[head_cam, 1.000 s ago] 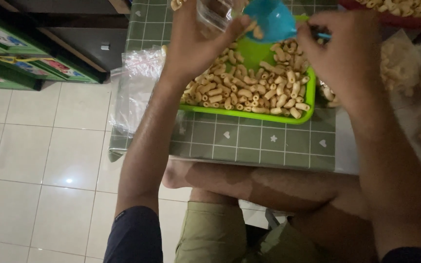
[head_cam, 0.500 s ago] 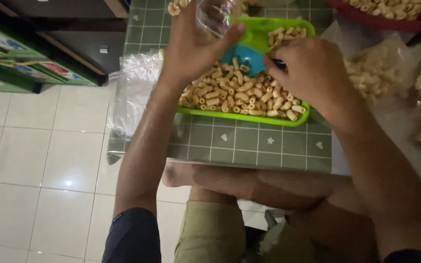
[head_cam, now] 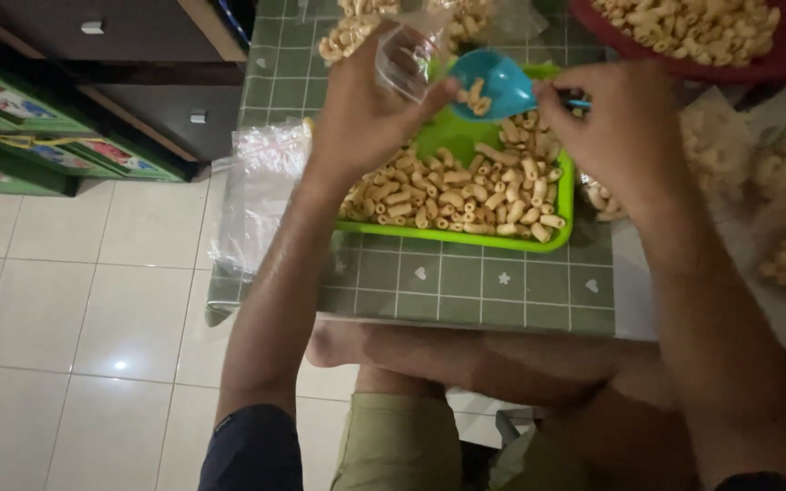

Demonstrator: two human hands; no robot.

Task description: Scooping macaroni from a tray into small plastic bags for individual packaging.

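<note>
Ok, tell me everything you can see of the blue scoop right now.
The blue scoop looks like glossy turquoise plastic, with a rounded bowl and a thin handle. The right hand pinches the handle. The scoop is lifted above the green tray, tilted with its mouth toward the clear plastic bag held by the left hand. A few tan tube-shaped snack pieces sit in its bowl.

- Small clear bag (head_cam: 407, 56), open-mouthed, pinched in the left hand (head_cam: 366, 109) above the green tray.
- Empty clear bags (head_cam: 252, 195), crumpled in a pile at the table's left edge.
- Filled clear bags (head_cam: 780, 195), pale snack pieces inside, on the table's right side.
- More filled bags (head_cam: 366, 23) at the top edge, behind the tray.
- Colourful panels (head_cam: 20, 109) on green drawer fronts, far left.
</note>
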